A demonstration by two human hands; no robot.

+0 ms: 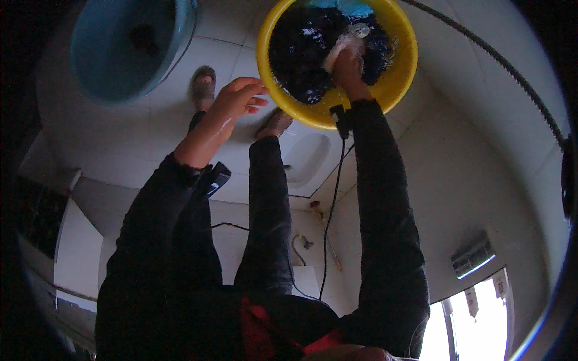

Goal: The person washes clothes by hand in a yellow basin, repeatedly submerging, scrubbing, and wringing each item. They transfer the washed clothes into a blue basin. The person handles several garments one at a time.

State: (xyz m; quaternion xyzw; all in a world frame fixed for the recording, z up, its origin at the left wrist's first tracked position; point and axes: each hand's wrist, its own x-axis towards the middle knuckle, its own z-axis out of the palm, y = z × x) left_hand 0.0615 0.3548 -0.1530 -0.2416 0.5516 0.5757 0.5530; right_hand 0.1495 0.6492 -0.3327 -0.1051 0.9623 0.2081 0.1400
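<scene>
A round yellow plastic basin point(402, 85) stands before me with water and dark cloth point(302, 58) in it. Light blue material point(347, 6) shows at its far side. My right hand point(350, 70) reaches down into the basin, over the wet cloth. Its fingers are blurred among a pale patch and splashing water, so whether they grip anything is unclear. My left hand point(241, 97) hovers at the basin's left rim, wet and holding nothing, its fingers bent and apart. Contact between its fingertips and the rim cannot be made out.
A blue bucket point(122, 85) with a dark item inside stands at upper left. My feet are on the tiled floor point(216, 52), close to a white squat toilet point(309, 155). A black cable point(332, 216) hangs from my right cuff. A dark hose point(487, 49) runs along the right wall.
</scene>
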